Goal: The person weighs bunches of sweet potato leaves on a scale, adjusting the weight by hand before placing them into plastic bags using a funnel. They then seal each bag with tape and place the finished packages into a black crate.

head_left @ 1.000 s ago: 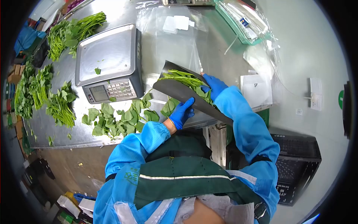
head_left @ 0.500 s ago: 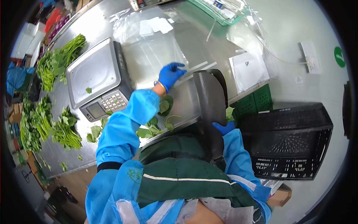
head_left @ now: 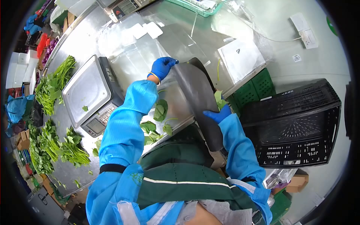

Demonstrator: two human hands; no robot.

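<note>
A dark grey, flexible sheet (head_left: pixel 200 99), like a rubber mat, hangs curved over the table's front edge. At its far corner, my left hand (head_left: pixel 163 68), in a blue glove, has its fingers closed on the edge. My right hand (head_left: pixel 219 114), gloved too, grips the sheet's right side near the lower end, thumb on top and the other fingers partly hidden. Green leaves (head_left: pixel 220 100) poke out beyond the sheet just above my right hand. Loose leaves (head_left: pixel 161 110) lie on the metal table left of the sheet.
A weighing scale (head_left: pixel 88 92) stands on the left of the table, with bunches of leafy greens (head_left: pixel 73 148) beside it. Clear plastic bags (head_left: pixel 140 56) and white paper (head_left: pixel 241 60) lie farther back. A black crate (head_left: pixel 296 131) is at the right, near a green crate (head_left: pixel 258 88).
My left hand has closed on the sheet's far corner. The sheet is now raised and tilted leftward, and my right hand has moved up with it. The view has shifted slightly.
</note>
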